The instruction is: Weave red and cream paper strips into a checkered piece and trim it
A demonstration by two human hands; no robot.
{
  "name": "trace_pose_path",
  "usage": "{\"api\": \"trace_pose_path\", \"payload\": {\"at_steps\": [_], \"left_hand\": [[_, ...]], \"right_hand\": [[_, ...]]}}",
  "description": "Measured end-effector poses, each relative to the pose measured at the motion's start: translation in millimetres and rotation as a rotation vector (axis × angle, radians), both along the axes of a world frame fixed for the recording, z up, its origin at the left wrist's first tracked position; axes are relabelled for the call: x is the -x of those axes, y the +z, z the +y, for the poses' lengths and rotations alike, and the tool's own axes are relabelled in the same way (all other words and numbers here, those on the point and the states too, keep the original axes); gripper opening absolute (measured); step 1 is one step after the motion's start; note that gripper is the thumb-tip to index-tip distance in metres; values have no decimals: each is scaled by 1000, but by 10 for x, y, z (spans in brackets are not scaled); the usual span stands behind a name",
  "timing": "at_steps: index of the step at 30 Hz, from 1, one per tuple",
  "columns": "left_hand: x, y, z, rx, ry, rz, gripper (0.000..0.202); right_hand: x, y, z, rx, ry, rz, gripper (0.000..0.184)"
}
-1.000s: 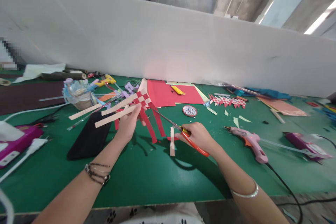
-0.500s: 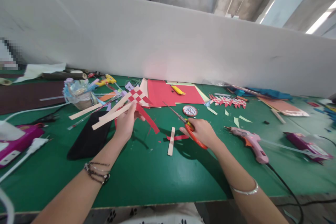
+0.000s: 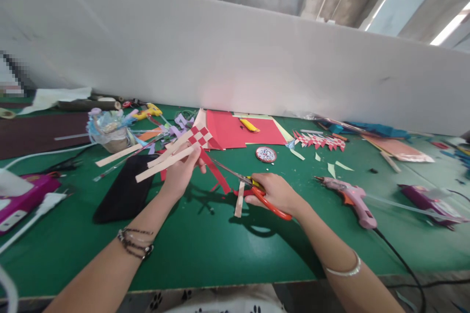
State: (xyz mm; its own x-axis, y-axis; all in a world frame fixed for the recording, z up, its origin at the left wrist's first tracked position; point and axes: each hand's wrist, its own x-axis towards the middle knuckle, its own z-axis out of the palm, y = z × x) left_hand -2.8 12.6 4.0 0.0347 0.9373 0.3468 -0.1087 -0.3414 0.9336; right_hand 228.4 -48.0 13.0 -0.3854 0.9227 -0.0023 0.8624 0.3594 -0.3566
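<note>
My left hand [image 3: 183, 168] pinches a woven paper piece [image 3: 200, 136] checked in red and cream. Long cream strips [image 3: 165, 162] stick out from it to the left, and a red strip [image 3: 216, 171] hangs down to the right. In my right hand [image 3: 273, 193] are orange-handled scissors [image 3: 270, 205], their blades pointing left toward the red strip. Whether the blades touch the strip I cannot tell. Below the scissors a cut cream strip [image 3: 239, 200] lies on the green table [image 3: 216, 254], crossing a red scrap that my right hand partly hides.
Red paper sheets [image 3: 227, 129] with a yellow cutter [image 3: 249, 125] lie at the back, near a round patterned disc [image 3: 266, 154]. A pink glue gun [image 3: 348, 198] rests at right, below another woven strip [image 3: 319, 141]. A black flat object [image 3: 125, 190] lies left.
The scissors have moved left and down, bringing their blades close to the hanging red strip. My left hand has shifted slightly right with the woven piece.
</note>
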Motion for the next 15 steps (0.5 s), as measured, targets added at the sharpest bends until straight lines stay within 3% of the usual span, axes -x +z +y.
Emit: {"api": "trace_pose_path", "payload": {"at_steps": [15], "left_hand": [[3, 35, -33, -48, 13, 158, 26]], "right_hand": [[-2, -31, 7, 7, 6, 20, 48]]}}
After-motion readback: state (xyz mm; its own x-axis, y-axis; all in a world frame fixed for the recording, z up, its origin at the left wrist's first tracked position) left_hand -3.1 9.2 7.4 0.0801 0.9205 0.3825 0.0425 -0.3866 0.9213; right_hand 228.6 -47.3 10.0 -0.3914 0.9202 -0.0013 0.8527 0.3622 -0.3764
